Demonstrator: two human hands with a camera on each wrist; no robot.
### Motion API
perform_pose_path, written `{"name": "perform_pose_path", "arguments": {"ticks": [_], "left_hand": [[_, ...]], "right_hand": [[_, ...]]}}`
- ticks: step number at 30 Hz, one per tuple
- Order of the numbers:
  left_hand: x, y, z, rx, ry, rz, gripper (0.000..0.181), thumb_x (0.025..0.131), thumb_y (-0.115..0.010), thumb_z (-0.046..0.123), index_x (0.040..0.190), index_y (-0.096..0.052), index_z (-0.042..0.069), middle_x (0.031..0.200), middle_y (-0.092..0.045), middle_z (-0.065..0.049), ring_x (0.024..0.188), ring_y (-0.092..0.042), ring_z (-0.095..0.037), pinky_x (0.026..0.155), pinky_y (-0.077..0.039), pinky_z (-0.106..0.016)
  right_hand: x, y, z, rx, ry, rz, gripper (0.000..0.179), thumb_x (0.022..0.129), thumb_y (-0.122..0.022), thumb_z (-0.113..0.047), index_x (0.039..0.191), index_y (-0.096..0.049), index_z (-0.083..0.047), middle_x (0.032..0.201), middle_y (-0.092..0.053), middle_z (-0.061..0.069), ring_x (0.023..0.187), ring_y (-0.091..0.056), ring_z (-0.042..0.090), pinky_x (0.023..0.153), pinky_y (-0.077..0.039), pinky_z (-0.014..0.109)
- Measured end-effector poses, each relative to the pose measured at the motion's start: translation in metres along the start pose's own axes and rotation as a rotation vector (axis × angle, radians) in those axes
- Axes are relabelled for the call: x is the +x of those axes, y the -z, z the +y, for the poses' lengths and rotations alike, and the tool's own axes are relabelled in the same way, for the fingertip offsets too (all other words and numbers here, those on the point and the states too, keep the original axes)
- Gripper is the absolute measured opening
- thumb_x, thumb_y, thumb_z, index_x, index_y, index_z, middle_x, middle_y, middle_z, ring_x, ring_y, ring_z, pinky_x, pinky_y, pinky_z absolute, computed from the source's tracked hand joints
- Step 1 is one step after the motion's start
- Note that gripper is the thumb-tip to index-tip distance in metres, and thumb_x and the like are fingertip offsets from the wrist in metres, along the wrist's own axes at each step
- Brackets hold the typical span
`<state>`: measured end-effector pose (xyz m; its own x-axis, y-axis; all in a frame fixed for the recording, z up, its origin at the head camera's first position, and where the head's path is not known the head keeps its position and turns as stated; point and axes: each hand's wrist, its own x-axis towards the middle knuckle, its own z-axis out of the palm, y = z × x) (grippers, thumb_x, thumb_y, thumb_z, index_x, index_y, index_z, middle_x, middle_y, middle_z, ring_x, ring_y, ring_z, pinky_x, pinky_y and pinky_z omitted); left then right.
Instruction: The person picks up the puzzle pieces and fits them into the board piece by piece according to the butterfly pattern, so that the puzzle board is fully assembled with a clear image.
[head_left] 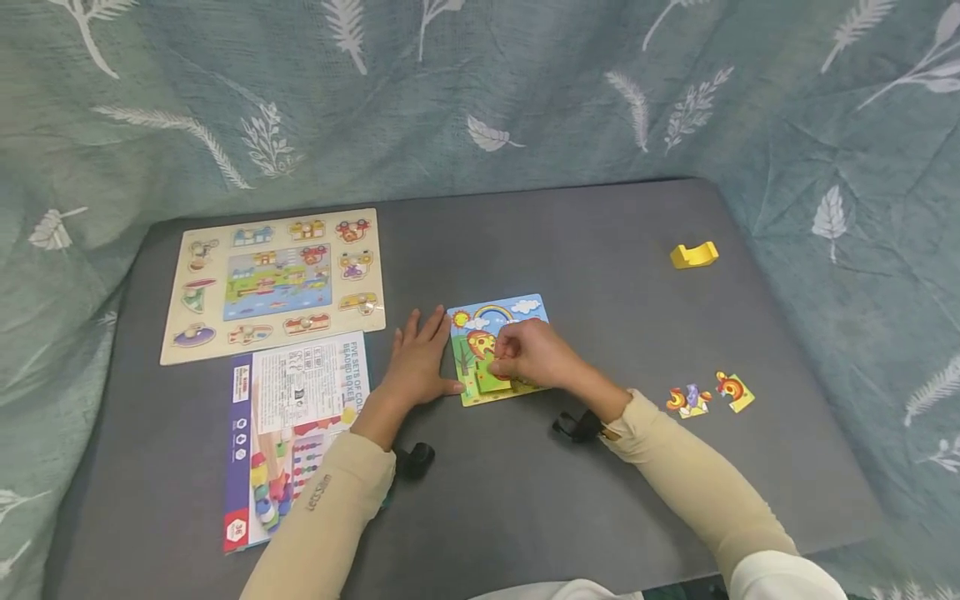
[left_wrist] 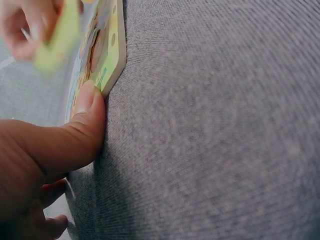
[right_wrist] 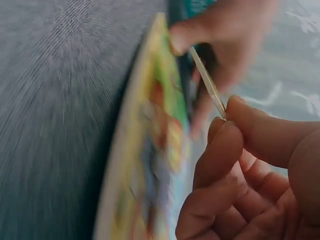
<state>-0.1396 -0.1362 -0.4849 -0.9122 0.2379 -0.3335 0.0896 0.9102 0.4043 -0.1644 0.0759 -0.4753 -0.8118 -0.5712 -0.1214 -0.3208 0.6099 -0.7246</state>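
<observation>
A small picture puzzle board (head_left: 528, 306) with a rainbow and sun lies in the middle of the table. My left hand (head_left: 420, 358) is spread flat at its left side, and its thumb (left_wrist: 85, 107) rests on the board's corner. Between thumb and fingertips, my right hand (head_left: 542, 354) pinches a green puzzle piece (head_left: 489, 382) over the board. In the right wrist view this piece (right_wrist: 207, 82) appears edge-on, raised and tilted above the board's face. Part of the picture is hidden under the right hand.
Two loose puzzle pieces (head_left: 688, 401) (head_left: 735, 392) lie to the right. Farther back stands a yellow curved block (head_left: 693, 255). On the left are a wooden knob puzzle (head_left: 174, 333) with vehicle pieces and a bead-set box (head_left: 307, 387), partly under the left forearm.
</observation>
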Motion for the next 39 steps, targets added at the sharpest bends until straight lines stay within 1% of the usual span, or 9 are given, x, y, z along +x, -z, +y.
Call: {"name": "perform_pose_path", "arguments": {"ticks": [5, 9, 13, 20, 27, 30, 33, 35, 39], "left_hand": [[0.001, -0.001, 0.003, -0.006, -0.005, -0.006, 0.107, 0.074, -0.083, 0.035, 0.154, -0.018, 0.006, 0.163, -0.009, -0.010, 0.149, 0.003, -0.038, 0.117, -0.006, -0.061], [-0.001, 0.001, 0.002, -0.021, 0.002, -0.008, 0.107, 0.074, -0.083, 0.034, 0.154, -0.017, 0.006, 0.163, -0.008, -0.010, 0.149, 0.004, -0.038, 0.117, -0.005, -0.061], [-0.002, 0.003, 0.005, -0.029, 0.001, -0.008, 0.107, 0.074, -0.082, 0.033, 0.154, -0.016, 0.006, 0.163, -0.007, -0.010, 0.149, 0.005, -0.038, 0.117, -0.003, -0.060], [-0.003, 0.003, 0.005, -0.025, 0.007, -0.008, 0.106, 0.075, -0.082, 0.032, 0.154, -0.016, 0.006, 0.163, -0.007, -0.010, 0.149, 0.004, -0.038, 0.117, -0.003, -0.061], [-0.001, 0.000, 0.004, -0.025, -0.009, -0.001, 0.107, 0.074, -0.083, 0.033, 0.154, -0.017, 0.005, 0.163, -0.009, -0.012, 0.149, 0.003, -0.040, 0.116, -0.005, -0.062], [-0.001, -0.002, 0.004, -0.031, -0.004, -0.010, 0.107, 0.074, -0.083, 0.033, 0.154, -0.017, 0.005, 0.163, -0.008, -0.012, 0.148, 0.004, -0.040, 0.116, -0.004, -0.063], [-0.001, -0.002, 0.005, -0.032, 0.002, -0.019, 0.108, 0.074, -0.083, 0.033, 0.154, -0.017, 0.005, 0.163, -0.007, -0.012, 0.148, 0.004, -0.040, 0.116, -0.004, -0.063], [0.000, -0.001, 0.006, -0.038, 0.003, -0.023, 0.108, 0.074, -0.083, 0.032, 0.154, -0.016, 0.005, 0.163, -0.006, -0.012, 0.148, 0.005, -0.040, 0.116, -0.003, -0.063], [-0.002, 0.002, 0.005, -0.044, 0.004, -0.009, 0.108, 0.073, -0.084, 0.031, 0.154, -0.017, 0.004, 0.163, -0.007, -0.012, 0.148, 0.005, -0.041, 0.116, -0.003, -0.064]], "right_hand": [[0.015, -0.017, -0.004, -0.134, -0.056, -0.036, 0.018, 0.077, -0.078, -0.018, 0.071, -0.062, -0.013, 0.059, -0.060, -0.005, 0.053, -0.051, 0.006, 0.051, -0.040, 0.021], [0.019, -0.022, -0.008, -0.244, -0.044, -0.026, 0.024, 0.078, -0.079, -0.023, 0.067, -0.059, -0.015, 0.057, -0.056, -0.005, 0.051, -0.050, 0.008, 0.048, -0.037, 0.022], [0.018, -0.022, -0.009, -0.294, -0.045, -0.011, 0.032, 0.078, -0.079, -0.030, 0.063, -0.055, -0.016, 0.055, -0.052, -0.006, 0.049, -0.047, 0.008, 0.046, -0.034, 0.021], [0.008, -0.031, -0.011, -0.282, -0.033, 0.054, 0.032, 0.083, -0.074, -0.027, 0.059, -0.055, -0.017, 0.052, -0.046, -0.009, 0.048, -0.041, 0.006, 0.045, -0.030, 0.020], [-0.001, -0.039, -0.010, -0.249, -0.130, 0.049, 0.042, 0.088, -0.066, -0.024, 0.050, -0.051, -0.017, 0.047, -0.041, -0.008, 0.044, -0.037, 0.007, 0.042, -0.027, 0.022], [-0.005, -0.039, -0.006, -0.239, -0.089, 0.059, 0.034, 0.089, -0.064, -0.022, 0.056, -0.056, -0.016, 0.052, -0.044, -0.009, 0.047, -0.038, 0.005, 0.044, -0.029, 0.021], [-0.022, -0.028, 0.005, -0.207, -0.022, 0.118, 0.017, 0.089, -0.063, -0.021, 0.074, -0.066, -0.014, 0.058, -0.050, -0.009, 0.051, -0.042, 0.004, 0.049, -0.035, 0.021], [-0.043, -0.013, 0.018, -0.186, 0.004, 0.188, 0.009, 0.090, -0.064, -0.019, 0.089, -0.069, -0.011, 0.062, -0.056, -0.006, 0.055, -0.047, 0.006, 0.053, -0.040, 0.023], [-0.100, 0.030, 0.050, -0.275, -0.106, 0.311, 0.020, 0.086, -0.066, -0.008, 0.105, -0.067, -0.003, 0.077, -0.063, 0.007, 0.066, -0.057, 0.017, 0.062, -0.048, 0.036]]}}
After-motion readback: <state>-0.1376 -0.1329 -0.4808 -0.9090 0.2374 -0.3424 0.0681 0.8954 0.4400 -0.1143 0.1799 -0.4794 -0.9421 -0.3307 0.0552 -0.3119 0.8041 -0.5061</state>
